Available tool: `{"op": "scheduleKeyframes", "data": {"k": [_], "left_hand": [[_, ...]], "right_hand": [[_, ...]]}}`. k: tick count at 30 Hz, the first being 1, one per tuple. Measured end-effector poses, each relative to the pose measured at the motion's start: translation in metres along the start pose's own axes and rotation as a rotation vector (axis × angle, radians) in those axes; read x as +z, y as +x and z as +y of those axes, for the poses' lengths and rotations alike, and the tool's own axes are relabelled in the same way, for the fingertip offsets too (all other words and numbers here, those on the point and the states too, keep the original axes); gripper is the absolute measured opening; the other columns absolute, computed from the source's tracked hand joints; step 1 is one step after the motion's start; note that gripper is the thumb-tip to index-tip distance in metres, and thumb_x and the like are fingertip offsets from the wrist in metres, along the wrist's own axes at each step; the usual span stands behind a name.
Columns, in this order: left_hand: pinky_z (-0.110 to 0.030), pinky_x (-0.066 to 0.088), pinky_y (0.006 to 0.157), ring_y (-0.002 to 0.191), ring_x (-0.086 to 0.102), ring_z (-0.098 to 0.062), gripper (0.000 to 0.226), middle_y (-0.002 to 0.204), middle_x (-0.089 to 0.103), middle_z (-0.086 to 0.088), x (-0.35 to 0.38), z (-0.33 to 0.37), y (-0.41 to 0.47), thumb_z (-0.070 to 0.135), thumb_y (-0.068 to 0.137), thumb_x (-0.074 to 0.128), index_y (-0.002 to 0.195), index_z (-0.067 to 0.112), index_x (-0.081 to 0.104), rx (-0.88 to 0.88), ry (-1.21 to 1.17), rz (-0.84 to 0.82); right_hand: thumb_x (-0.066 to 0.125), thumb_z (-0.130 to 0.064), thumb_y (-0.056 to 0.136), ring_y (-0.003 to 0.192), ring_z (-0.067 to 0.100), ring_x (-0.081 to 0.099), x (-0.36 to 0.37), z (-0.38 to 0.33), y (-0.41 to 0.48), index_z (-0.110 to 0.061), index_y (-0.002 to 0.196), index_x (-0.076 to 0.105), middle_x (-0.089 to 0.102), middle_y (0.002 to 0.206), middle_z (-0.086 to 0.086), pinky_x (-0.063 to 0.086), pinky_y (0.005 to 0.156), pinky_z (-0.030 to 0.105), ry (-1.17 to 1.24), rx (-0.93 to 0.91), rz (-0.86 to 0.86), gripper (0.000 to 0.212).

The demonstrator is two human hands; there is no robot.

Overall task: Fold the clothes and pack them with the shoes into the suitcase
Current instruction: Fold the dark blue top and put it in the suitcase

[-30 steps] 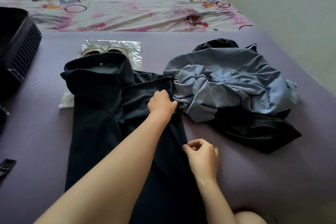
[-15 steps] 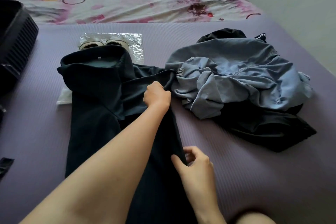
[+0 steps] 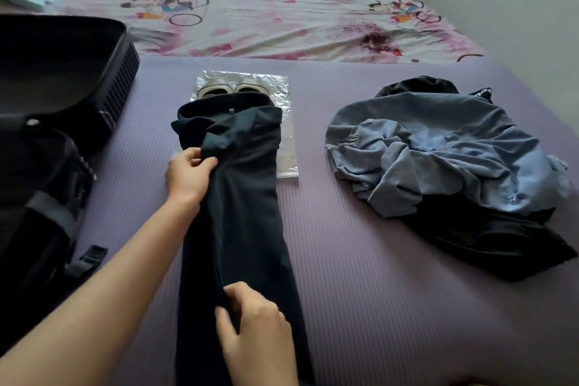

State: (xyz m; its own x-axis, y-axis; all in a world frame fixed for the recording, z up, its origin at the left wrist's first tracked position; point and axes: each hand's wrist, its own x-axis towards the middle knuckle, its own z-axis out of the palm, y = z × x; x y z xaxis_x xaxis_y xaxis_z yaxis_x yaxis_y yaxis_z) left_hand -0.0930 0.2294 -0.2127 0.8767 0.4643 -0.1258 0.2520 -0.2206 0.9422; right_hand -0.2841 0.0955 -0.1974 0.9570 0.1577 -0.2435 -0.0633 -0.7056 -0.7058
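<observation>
The step in hand is the folding of the dark top (image 3: pixel 241 204), which lies as a long narrow strip down the middle of the purple mat (image 3: pixel 376 298), its collar toward the far edge and its hem toward the near edge. The left hand (image 3: pixel 188 175) pinches the folded-over side of the top just below the collar, thumb and fingers closed on the cloth. The right hand (image 3: pixel 257 332) is curled round the same fold line lower down, near the hem, and seems to grip the edge there, though it is a little blurred. The collar end lies over the plastic bag (image 3: pixel 279 91) that holds the shoes (image 3: pixel 219 90), near the mat's far edge. The suitcase (image 3: pixel 69 78) lies open at the mat's left edge, and nothing packed can be made out in its dark inside. A crumpled blue shirt (image 3: pixel 438 153) lies on top of a black garment (image 3: pixel 501 244) toward the right edge, well apart from the top, both unfolded. The next move likely calls for laying the side flat and smoothing it, then bringing the hem up toward the collar to shorten the strip; lifting the collar clear of the bag first would keep the shoes from being dragged along.
</observation>
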Motion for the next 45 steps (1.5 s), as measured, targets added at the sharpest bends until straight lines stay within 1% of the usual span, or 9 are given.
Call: {"op": "scheduleKeyframes", "data": {"k": [7, 10, 12, 16, 21, 26, 33, 39, 45], "left_hand": [[-0.023, 0.036, 0.079, 0.1, 0.06, -0.021, 0.023, 0.101, 0.065, -0.006, -0.007, -0.017, 0.006, 0.015, 0.09, 0.059, 0.111, 0.007, 0.063, 0.04, 0.252, -0.005], [-0.021, 0.036, 0.083, 0.109, 0.057, -0.024, 0.032, 0.116, 0.063, -0.011, -0.008, -0.017, -0.001, 0.018, 0.092, 0.058, 0.121, 0.005, 0.056, 0.016, 0.217, -0.02], [-0.02, 0.037, 0.084, 0.109, 0.057, -0.021, 0.033, 0.118, 0.062, -0.01, -0.017, -0.019, -0.013, 0.018, 0.092, 0.058, 0.122, 0.006, 0.055, 0.034, 0.189, -0.003], [-0.019, 0.042, 0.083, 0.096, 0.059, -0.011, 0.025, 0.112, 0.061, -0.002, -0.054, -0.037, -0.069, 0.012, 0.09, 0.058, 0.115, 0.013, 0.059, 0.154, 0.168, 0.028], [-0.027, 0.05, 0.086, 0.094, 0.062, -0.006, 0.023, 0.101, 0.066, 0.007, -0.086, -0.075, -0.164, 0.007, 0.089, 0.06, 0.106, 0.023, 0.062, 0.028, 0.021, -0.126], [-0.023, 0.055, 0.072, 0.089, 0.066, -0.013, 0.023, 0.096, 0.068, 0.004, -0.098, -0.101, -0.234, 0.004, 0.09, 0.058, 0.1, 0.024, 0.062, -0.113, -0.083, -0.187], [-0.023, 0.052, 0.074, 0.093, 0.066, -0.011, 0.02, 0.096, 0.069, 0.002, -0.113, -0.125, -0.294, 0.01, 0.095, 0.05, 0.1, 0.024, 0.063, -0.228, -0.079, -0.265], [-0.017, 0.047, 0.079, 0.093, 0.06, -0.002, 0.019, 0.099, 0.064, 0.01, -0.126, -0.136, -0.307, 0.013, 0.094, 0.052, 0.102, 0.028, 0.06, -0.201, 0.008, -0.218], [-0.018, 0.044, 0.083, 0.089, 0.054, 0.001, 0.022, 0.098, 0.059, 0.009, -0.129, -0.141, -0.304, 0.012, 0.089, 0.061, 0.106, 0.023, 0.053, -0.173, 0.101, -0.174]], "right_hand": [[0.046, -0.031, 0.096, 0.118, 0.019, 0.048, 0.031, 0.0, -0.007, -0.025, 0.137, 0.035, 0.04, 0.13, -0.003, 0.032, 0.076, 0.031, -0.222, -0.055, -0.141, 0.043], [0.052, -0.043, 0.078, 0.084, 0.002, 0.062, 0.025, 0.022, -0.022, -0.034, 0.111, 0.054, 0.057, 0.096, -0.015, 0.034, 0.051, 0.018, -0.253, -0.143, 0.031, 0.034], [0.042, -0.056, 0.064, 0.063, -0.01, 0.054, 0.014, 0.038, -0.031, -0.043, 0.091, 0.055, 0.052, 0.075, -0.025, 0.017, 0.036, 0.006, -0.282, -0.155, 0.069, 0.033], [0.042, -0.069, 0.073, 0.084, -0.012, 0.043, -0.012, 0.065, -0.063, -0.043, 0.106, 0.053, 0.043, 0.086, -0.029, 0.03, 0.06, -0.002, -0.235, -0.072, 0.016, 0.044], [0.056, -0.052, 0.087, 0.111, 0.001, 0.04, -0.003, 0.067, -0.087, -0.033, 0.12, 0.045, 0.037, 0.105, -0.018, 0.035, 0.086, 0.012, -0.331, 0.058, -0.114, 0.04], [0.053, -0.044, 0.091, 0.108, 0.009, 0.056, 0.005, 0.044, -0.11, -0.032, 0.111, 0.048, 0.059, 0.112, -0.012, 0.04, 0.079, 0.024, -0.363, 0.111, -0.075, 0.024], [0.05, -0.051, 0.091, 0.11, 0.009, 0.055, 0.042, 0.03, -0.144, -0.031, 0.114, 0.057, 0.059, 0.118, -0.009, 0.038, 0.081, 0.024, -0.365, 0.121, -0.269, 0.031], [0.055, -0.037, 0.092, 0.087, 0.0, 0.056, 0.028, 0.066, -0.152, -0.038, 0.095, 0.059, 0.062, 0.097, -0.015, 0.042, 0.072, 0.015, -0.148, 0.262, 0.004, 0.004], [0.069, -0.025, 0.086, 0.096, 0.011, 0.059, 0.02, 0.097, -0.126, -0.022, 0.109, 0.058, 0.062, 0.1, -0.005, 0.05, 0.081, 0.024, 0.179, 0.298, 0.26, 0.026]]}}
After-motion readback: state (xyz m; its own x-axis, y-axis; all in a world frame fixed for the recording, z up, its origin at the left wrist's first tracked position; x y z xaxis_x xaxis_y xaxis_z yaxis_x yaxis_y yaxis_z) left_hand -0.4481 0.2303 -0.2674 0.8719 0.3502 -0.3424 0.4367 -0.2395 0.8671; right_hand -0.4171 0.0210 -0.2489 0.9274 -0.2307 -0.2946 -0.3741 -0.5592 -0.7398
